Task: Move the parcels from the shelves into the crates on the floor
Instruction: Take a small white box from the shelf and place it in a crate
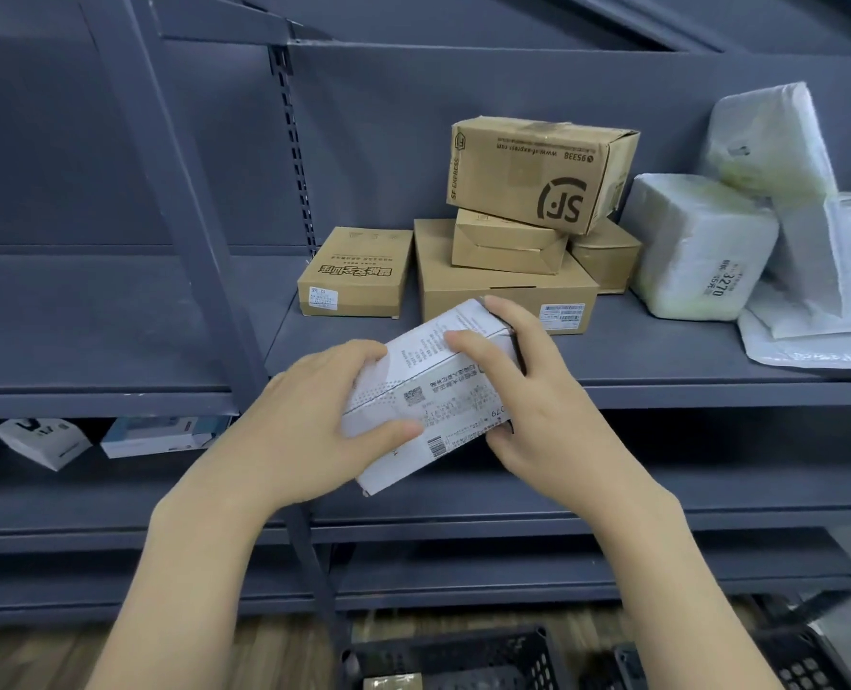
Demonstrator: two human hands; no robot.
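I see both hands gripping a small white printed cardboard parcel (428,390) in front of the dark grey metal shelf (662,361): left hand (314,415) curled round its near end, right hand (528,390) round the far end. Black plastic crates (463,654) sit on the floor below.

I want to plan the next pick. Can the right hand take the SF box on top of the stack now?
Probably not yet: the right hand and left hand both grip the white parcel. Nothing blocks the SF box itself.

White parcel (428,395) gripped between both hands (528,390)
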